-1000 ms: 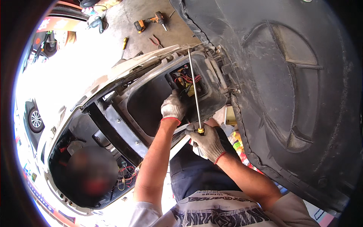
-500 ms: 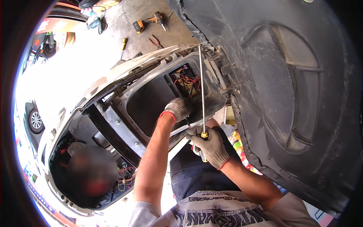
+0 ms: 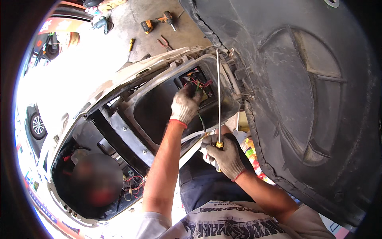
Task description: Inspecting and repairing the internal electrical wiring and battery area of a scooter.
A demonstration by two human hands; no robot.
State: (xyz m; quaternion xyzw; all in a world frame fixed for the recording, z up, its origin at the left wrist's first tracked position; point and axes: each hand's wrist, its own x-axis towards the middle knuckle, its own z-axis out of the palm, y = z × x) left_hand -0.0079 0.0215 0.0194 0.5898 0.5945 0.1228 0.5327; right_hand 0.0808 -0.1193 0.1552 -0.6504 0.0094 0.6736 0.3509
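Note:
Above the battery compartment [image 3: 207, 97] of an opened scooter body, my gloved left hand [image 3: 186, 104] has its fingers closed around a green wire [image 3: 201, 121]. The wire runs down from there toward my other hand. Red wires [image 3: 207, 83] lie tangled beside the left fingertips. My gloved right hand [image 3: 227, 156] grips the yellow handle of a long screwdriver [image 3: 219, 95], whose shaft points away over the edge of the storage well. Whether the right fingers also pinch the wire's end, I cannot tell.
A large black seat underside [image 3: 286, 91] stands raised on the right. On the floor beyond lie an orange cordless drill [image 3: 159, 22], red pliers [image 3: 164, 42], another yellow-handled screwdriver [image 3: 130, 48] and a teal power tool [image 3: 102, 24]. More wiring [image 3: 133, 186] shows at the lower left.
My left hand has moved up from the storage well to the wiring, and the green wire now shows beneath it. My right hand and the screwdriver have shifted slightly right.

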